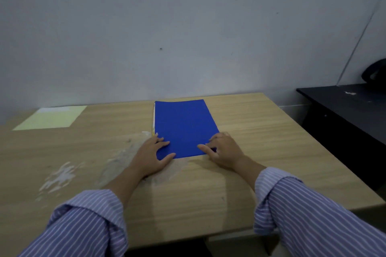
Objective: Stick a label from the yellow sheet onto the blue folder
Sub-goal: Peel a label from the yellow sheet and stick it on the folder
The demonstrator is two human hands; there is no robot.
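— Leaning over the wooden surface (208, 194), is that what the person is doing? What comes first from where you stand?

— Nearest are two forearms in rolled-up, blue-striped sleeves (302, 204), reaching forward across the bare wood. Beyond them the hands sit at the near end of the blue folder (183, 127).

— And the hands themselves?

— The left hand (151, 156) lies at the folder's near left corner, fingers spread and loose, thumb and fingertips resting on the blue cover. It grips nothing. The right hand (223, 152) is at the near right corner, fingers curled over the edge, thumb laid on the cover. Whether it pinches that corner or only presses on it, I cannot tell.

— How does the folder lie?

— Flat and shut, roughly in the middle of the surface, long side running away from the person. A thin pale-yellow edge shows along its left side.

— The yellow sheet?

— The yellow sheet (52, 119) is well apart from the folder, flat at the far left of the surface, near the wall (167, 27). A paler strip runs along its far edge. No hand touches it.

— Anything else?

— Whitish scuffed patches (60, 177) mark the wood left of the hands. At far right, a dark desk (344, 100) stands separate, with a dark object on it that I can't make out.
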